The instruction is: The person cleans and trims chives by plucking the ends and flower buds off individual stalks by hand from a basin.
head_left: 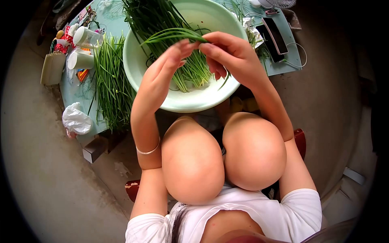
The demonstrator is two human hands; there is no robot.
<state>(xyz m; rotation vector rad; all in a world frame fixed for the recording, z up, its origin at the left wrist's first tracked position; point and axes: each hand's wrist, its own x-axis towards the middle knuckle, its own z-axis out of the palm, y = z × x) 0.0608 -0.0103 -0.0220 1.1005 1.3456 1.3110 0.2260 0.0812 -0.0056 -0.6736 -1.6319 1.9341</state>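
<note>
Several long green garlic chives (172,34) run leftward from my right hand (233,54), whose thumb and fingers are closed on them above the basin. My left hand (164,67) is slightly blurred, its fingers stretched toward the held chives and close to my right fingertips. Whether it touches them is hard to make out. Below both hands, a pale green basin (184,104) holds a large bunch of chives (192,71) with pale stem ends toward me. Left of the basin lies another thick pile of chives (113,81) on the table.
The patterned table (109,20) carries two white cups (81,60), a crumpled plastic bag (77,119) and small clutter on the left. At right lie a black phone (270,40) and a white cable (302,60). My knees (194,162) are raised between my arms.
</note>
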